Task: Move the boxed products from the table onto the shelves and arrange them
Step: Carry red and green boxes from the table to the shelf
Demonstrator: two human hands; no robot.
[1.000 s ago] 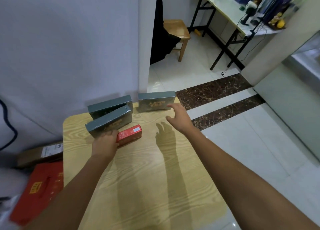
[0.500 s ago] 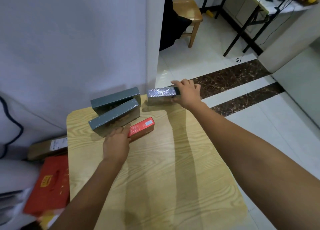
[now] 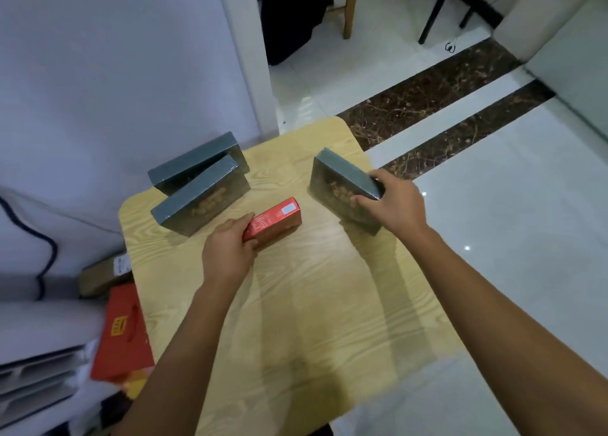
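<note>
Two grey boxes (image 3: 200, 202) stand just behind the red box (image 3: 274, 220).

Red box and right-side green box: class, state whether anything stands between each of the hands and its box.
Nothing visible does. The left hand grips the red box at its near end, and the right hand grips the green box at its right end.

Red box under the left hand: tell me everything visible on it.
The red box is a small, elongated carton, cardboard by its look, closed, with a white label patch near its far end and fine print on top. It lies flat on the wooden table, angled from near-left to far-right. The left hand grips its near end.
</note>
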